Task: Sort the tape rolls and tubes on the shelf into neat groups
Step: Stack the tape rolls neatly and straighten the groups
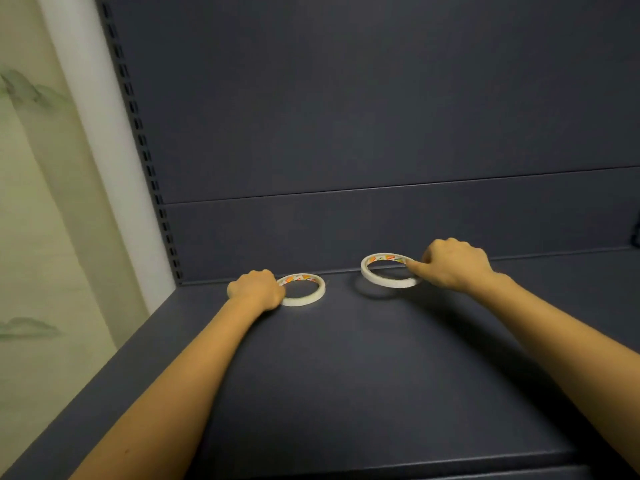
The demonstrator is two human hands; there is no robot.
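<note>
- Left hand (256, 289) — fingers curled on the flat tape roll (304, 302) just right of it, on the shelf (346, 375).
- Right hand (457, 266) pinches the tilted tape roll (379, 281) at its left — raised.

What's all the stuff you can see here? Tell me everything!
left tape roll: 1, white, lying flat, back left
right tape roll: 1, white, lifted slightly, further right
shelf: 1, dark blue-grey, under everything
back panel: 1, dark blue-grey, behind shelf
slotted upright: 1, dark, panel's left edge
wall: 1, pale green, painted hills, far left
left hand: 1, grips left tape roll
right hand: 1, fingers pinch right tape roll
</note>
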